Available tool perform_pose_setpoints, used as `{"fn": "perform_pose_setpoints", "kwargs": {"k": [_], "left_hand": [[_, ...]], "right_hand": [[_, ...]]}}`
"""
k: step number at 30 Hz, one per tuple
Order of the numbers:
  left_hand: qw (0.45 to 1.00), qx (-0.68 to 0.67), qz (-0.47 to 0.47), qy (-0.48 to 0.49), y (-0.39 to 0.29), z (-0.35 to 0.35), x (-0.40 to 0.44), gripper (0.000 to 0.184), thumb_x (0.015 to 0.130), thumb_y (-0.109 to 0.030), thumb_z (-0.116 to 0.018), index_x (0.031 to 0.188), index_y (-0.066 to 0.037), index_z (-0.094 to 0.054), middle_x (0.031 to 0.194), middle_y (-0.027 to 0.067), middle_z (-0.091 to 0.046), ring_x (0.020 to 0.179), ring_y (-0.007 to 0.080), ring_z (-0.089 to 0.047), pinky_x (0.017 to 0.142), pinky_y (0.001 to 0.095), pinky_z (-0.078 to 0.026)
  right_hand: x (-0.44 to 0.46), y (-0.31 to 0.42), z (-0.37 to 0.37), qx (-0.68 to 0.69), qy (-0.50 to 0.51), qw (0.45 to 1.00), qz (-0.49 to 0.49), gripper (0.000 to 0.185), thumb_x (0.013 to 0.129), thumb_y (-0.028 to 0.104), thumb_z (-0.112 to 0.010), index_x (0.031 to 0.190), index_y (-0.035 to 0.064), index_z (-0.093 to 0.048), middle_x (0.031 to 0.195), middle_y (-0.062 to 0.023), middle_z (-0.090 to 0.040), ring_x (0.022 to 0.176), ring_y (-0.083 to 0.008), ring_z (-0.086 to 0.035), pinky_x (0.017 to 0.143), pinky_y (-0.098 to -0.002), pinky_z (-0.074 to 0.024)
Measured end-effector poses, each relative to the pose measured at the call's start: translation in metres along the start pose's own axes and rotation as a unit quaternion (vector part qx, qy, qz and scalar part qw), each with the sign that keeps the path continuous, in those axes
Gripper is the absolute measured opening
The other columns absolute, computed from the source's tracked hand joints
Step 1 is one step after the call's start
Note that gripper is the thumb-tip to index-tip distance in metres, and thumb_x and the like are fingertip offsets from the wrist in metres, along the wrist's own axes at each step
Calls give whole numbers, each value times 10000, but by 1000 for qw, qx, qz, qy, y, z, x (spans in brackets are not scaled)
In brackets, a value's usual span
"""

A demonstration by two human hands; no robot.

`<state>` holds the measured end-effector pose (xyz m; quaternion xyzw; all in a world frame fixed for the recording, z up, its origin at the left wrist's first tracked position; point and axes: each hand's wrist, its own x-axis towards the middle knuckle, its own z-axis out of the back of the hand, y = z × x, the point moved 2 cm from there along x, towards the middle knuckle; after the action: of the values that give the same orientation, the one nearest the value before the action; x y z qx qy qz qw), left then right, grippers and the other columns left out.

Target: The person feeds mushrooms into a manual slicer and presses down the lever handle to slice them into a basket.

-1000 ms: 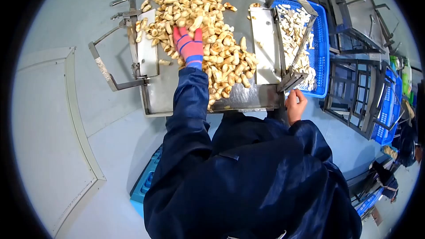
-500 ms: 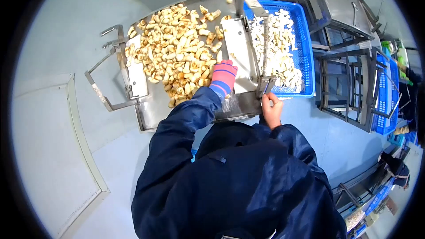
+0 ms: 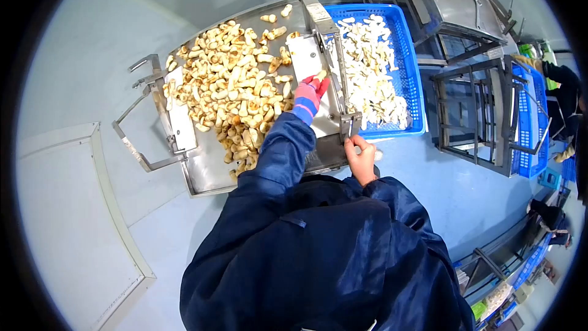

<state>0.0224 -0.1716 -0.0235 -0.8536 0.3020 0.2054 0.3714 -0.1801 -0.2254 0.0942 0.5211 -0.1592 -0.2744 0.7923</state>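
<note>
My left hand (image 3: 310, 93), in a pink glove with blue stripes, is closed on a mushroom (image 3: 321, 75) over the white board (image 3: 307, 58) of a metal slicer. Bare and closed, my right hand (image 3: 361, 158) grips the near end of the slicer's blade arm (image 3: 345, 79). To the left, a heap of whole mushrooms (image 3: 233, 86) with brownish caps covers much of the steel tray (image 3: 211, 168). Pale cut mushroom pieces (image 3: 370, 67) lie beyond the blade in a blue basket (image 3: 415, 86).
A second white board (image 3: 182, 110) and a bent metal frame (image 3: 131, 141) are at the tray's left end. Metal stands (image 3: 471, 116) occupy the right, with another blue basket (image 3: 536, 122) behind them. Other people (image 3: 566, 98) are at the far right edge.
My left hand has moved from the heap's edge onto the white board, and a mushroom now shows at its fingertips. My right hand stays at the blade arm's end. The view has shifted slightly.
</note>
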Motion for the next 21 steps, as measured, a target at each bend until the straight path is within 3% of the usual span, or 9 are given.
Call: {"fn": "perform_pose_setpoints", "kwargs": {"k": [1, 3, 4, 6, 9, 13, 14, 17, 21], "left_hand": [[998, 29, 2, -57, 8, 0, -2, 208, 886, -48, -486, 1077, 27, -450, 954, 156, -582, 848, 259, -608, 733, 305, -550], [969, 224, -9, -100, 13, -6, -13, 197, 874, -134, -529, 995, 21, -520, 864, 163, -612, 784, 280, -617, 644, 325, -521], [926, 360, -68, -94, 17, -4, -14, 202, 867, -167, -540, 960, 12, -546, 807, 152, -612, 760, 265, -621, 623, 326, -511], [771, 606, -181, -74, 20, -1, -16, 231, 851, -232, -563, 891, -6, -597, 693, 130, -613, 712, 236, -628, 580, 328, -490], [690, 664, -283, -59, 12, -9, -26, 205, 782, -214, -618, 829, -15, -609, 797, 184, -595, 733, 366, -561, 697, 416, -455], [735, 565, -372, -51, 3, -20, -32, 266, 761, -103, -612, 1021, -56, -584, 811, 185, -598, 785, 347, -573, 707, 401, -459], [758, 569, -317, -12, 5, -17, -28, 323, 766, -60, -590, 1086, -57, -554, 846, 186, -599, 795, 341, -578, 715, 392, -463], [713, 610, -345, -19, 13, -11, -29, 356, 765, -32, -582, 1115, -84, -546, 873, 179, -612, 789, 309, -587, 713, 365, -466], [749, 590, -299, -30, 21, -3, -30, 370, 767, -3, -569, 1127, -83, -544, 881, 168, -615, 790, 299, -591, 705, 353, -469]], "right_hand": [[0, 1, 0, 3, 2, 1000, -2, 176, 793, 124, -591, 678, -4, -551, 554, -154, -536, 466, -207, -527, 488, -317, -407], [3, 7, 2, -7, 3, 1000, -1, 174, 792, 120, -590, 678, -6, -553, 553, -154, -535, 463, -212, -522, 487, -315, -404], [4, 11, 3, -13, 4, 1000, 0, 173, 791, 119, -589, 677, -7, -553, 553, -154, -535, 462, -215, -520, 486, -314, -403], [9, 20, 3, -4, -5, 1000, -3, 176, 790, 121, -588, 673, -6, -553, 550, -157, -531, 459, -224, -513, 485, -323, -398], [12, 29, 5, -9, 1, 1000, -7, 181, 787, 119, -587, 663, -6, -547, 544, -160, -519, 455, -231, -503, 483, -328, -388], [13, 28, 4, -20, -3, 1000, 8, 193, 788, 119, -585, 644, 1, -531, 537, -159, -504, 446, -239, -485, 480, -335, -370], [13, 23, 3, -26, 4, 1000, 7, 199, 789, 123, -585, 640, 4, -527, 529, -151, -498, 440, -240, -469, 472, -339, -355], [13, 19, 1, 5, -3, 1000, -3, 206, 792, 134, -582, 636, 12, -528, 519, -144, -486, 435, -245, -446, 470, -355, -344], [15, 25, 1, -21, -21, 1000, 8, 206, 792, 141, -583, 633, 19, -537, 515, -142, -493, 441, -246, -469, 480, -350, -343]]}}
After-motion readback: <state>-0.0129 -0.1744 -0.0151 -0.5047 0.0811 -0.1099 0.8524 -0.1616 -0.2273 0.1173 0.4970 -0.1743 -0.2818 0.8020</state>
